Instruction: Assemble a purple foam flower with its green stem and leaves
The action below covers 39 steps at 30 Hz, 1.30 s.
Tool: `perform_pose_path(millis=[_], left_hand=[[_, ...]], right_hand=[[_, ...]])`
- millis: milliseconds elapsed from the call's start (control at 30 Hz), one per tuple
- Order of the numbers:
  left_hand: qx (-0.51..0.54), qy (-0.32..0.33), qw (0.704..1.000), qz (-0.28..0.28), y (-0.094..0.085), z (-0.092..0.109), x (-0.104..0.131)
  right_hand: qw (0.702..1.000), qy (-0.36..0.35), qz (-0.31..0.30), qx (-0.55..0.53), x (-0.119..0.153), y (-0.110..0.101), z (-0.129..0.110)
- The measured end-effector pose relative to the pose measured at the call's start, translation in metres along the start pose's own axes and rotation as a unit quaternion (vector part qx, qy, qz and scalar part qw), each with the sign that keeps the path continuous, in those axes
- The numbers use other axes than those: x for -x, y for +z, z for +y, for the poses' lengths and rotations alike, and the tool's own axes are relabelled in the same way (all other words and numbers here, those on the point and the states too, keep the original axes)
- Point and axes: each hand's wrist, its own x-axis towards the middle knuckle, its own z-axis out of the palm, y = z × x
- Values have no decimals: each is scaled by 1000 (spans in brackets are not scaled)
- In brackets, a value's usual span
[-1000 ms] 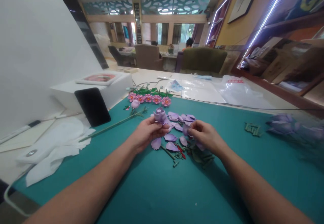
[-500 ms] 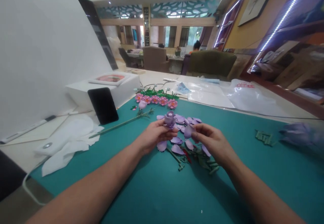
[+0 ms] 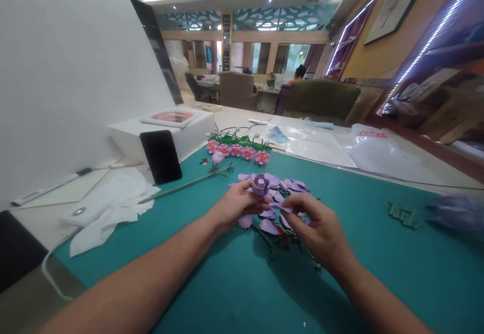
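Between the fingers of my left hand [image 3: 242,202] is a purple flower head [image 3: 260,185], cup-shaped and tipped with its open top toward me. My right hand [image 3: 315,223] pinches a single light purple petal [image 3: 279,206], seen almost edge-on, close beside the flower head's underside. Whether the two touch I cannot tell. Below and behind both hands, many loose purple petals [image 3: 269,226] lie in a pile on the green mat [image 3: 212,283]. Green stem pieces [image 3: 264,238] and a small red piece [image 3: 283,237] lie at the near side, partly hidden by my right hand.
Pink flowers [image 3: 236,150] lie in a row at the mat's far edge, near a long green stem [image 3: 189,183]. A black phone [image 3: 161,156] leans on a white box [image 3: 200,127]. Green pieces [image 3: 404,215] and a purple bundle [image 3: 454,213] lie at right.
The right hand has brought its petal closer to the flower head and turned it edge-on. The flower head has tipped, showing its open top. The whole view has shifted slightly.
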Motion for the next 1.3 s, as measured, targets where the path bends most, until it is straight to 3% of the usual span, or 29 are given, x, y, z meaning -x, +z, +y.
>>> perform_pose_path(millis=[200, 333, 600, 933, 1300], left_hand=[[-19, -3, 1000, 4, 1, -3, 0], [-30, -4, 1000, -10, 2, -3, 0], [-42, 10, 999, -32, 5, -3, 2], [-52, 23, 997, -47, 6, -5, 3], [-47, 33, 997, -45, 8, -7, 3]], right_hand=[[973, -157, 35, 164, 5, 7, -1], [949, -206, 77, 224, 7, 12, -3], [933, -205, 87, 282, 9, 15, -2], [937, -194, 88, 277, 11, 19, 2], [913, -238, 79, 321, 8, 16, 2]])
